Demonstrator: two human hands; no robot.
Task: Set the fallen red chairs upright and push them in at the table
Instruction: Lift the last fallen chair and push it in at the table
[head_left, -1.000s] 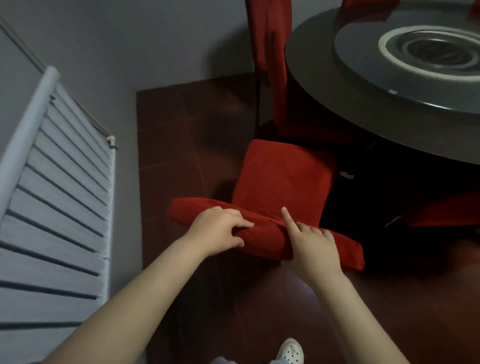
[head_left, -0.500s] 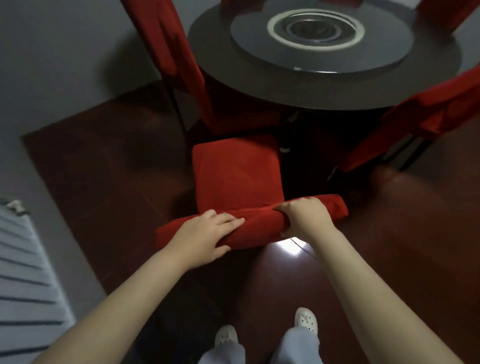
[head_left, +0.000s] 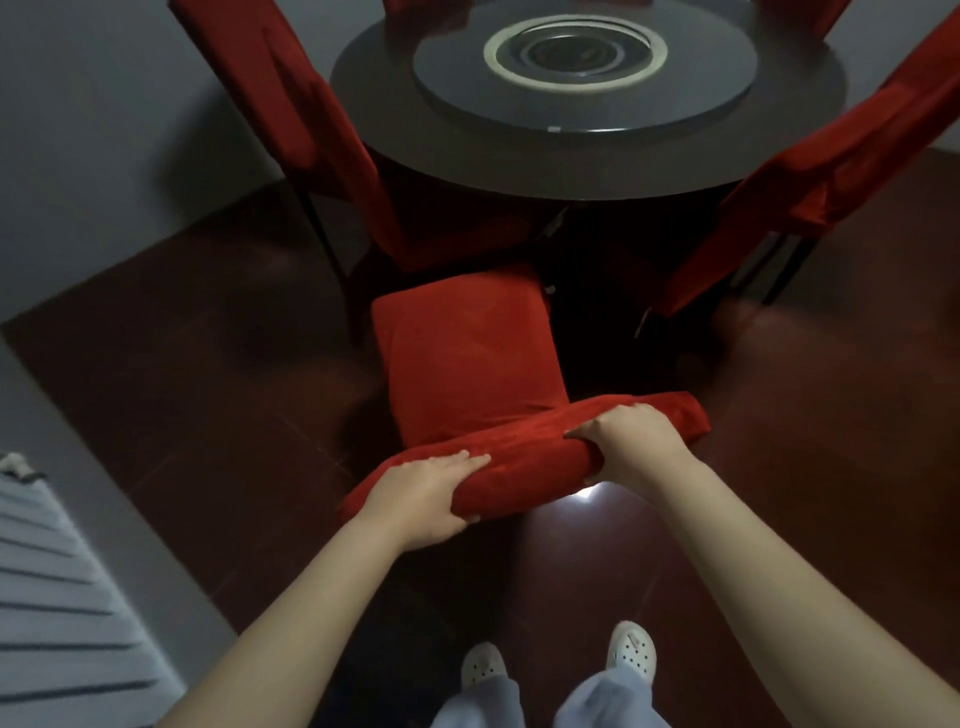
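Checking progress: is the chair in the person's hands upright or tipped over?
Upright: the chair shows its seat level; left hand and right hand grip its backrest top.

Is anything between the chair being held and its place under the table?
Yes: the neighbouring chair on the left has its seat right ahead of the held chair, below the table rim, apparently in its path. Farther right is too dark to judge.

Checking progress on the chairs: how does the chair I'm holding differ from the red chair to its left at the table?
The held chair has the left hand and right hand gripping its backrest; the left chair is untouched. The held chair's whole seat shows, clear of the round table; the left chair's seat reaches under it. Both are upright and red-covered.
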